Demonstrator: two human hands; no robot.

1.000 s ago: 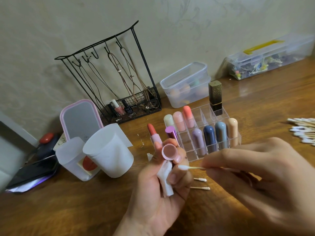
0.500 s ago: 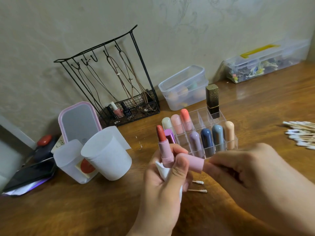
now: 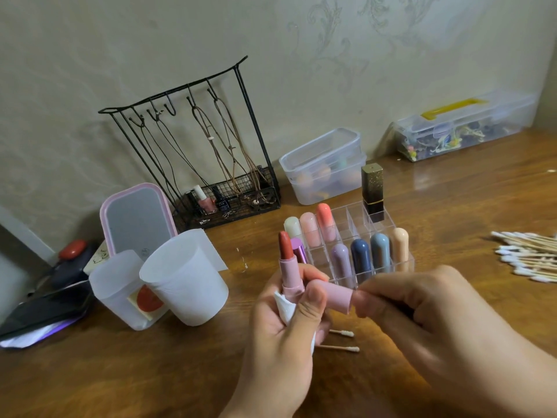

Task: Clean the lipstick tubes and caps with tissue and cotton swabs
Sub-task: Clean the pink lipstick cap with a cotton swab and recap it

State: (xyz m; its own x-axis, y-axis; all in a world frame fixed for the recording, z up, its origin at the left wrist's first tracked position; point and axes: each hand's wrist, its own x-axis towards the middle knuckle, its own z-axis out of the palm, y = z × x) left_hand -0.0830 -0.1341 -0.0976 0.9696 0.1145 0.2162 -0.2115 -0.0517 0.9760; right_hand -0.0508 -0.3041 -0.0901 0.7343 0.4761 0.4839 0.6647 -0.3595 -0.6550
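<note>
Lipstick point(image 3: 287, 263) upright in left hand point(image 3: 280, 336) grip, right hand point(image 3: 428, 315) fingers pinching pink cap point(image 3: 337, 295).

Both hands point(image 3: 280, 333) point(image 3: 428, 315) hold pink cap point(image 3: 337, 297) beside lipstick point(image 3: 287, 263).

No writing, brand name or number can be read anywhere here. A small round mark sits low on the pink-framed mirror point(image 3: 137, 220), and a dark nail polish bottle point(image 3: 222, 203) right of it carries a label, both too blurred to read.
</note>
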